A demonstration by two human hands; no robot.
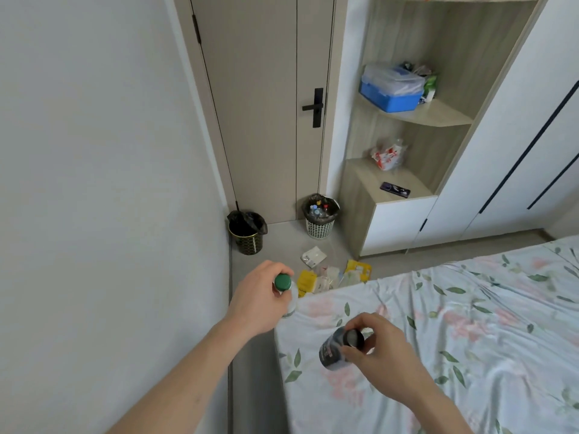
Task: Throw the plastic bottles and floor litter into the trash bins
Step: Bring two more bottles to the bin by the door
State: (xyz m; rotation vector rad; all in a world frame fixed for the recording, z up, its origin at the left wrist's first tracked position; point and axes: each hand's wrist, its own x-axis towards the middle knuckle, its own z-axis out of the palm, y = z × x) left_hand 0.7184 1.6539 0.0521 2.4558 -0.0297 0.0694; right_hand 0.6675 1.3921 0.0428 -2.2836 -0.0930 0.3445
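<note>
Green cap point(283, 282); dark, perhaps grey bottle point(332, 352); floral bedsheet point(470, 324).

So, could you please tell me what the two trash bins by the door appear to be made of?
The white bin looks like matte moulded plastic: its wall is pierced by regular holes, and a black bag lines it. The black bin carries a gold lattice pattern with a slight sheen, perhaps metal or printed plastic; it is also lined with a black bag.

No text can be read; the print on the dark bottle's label point(329, 355) is blurred.
</note>
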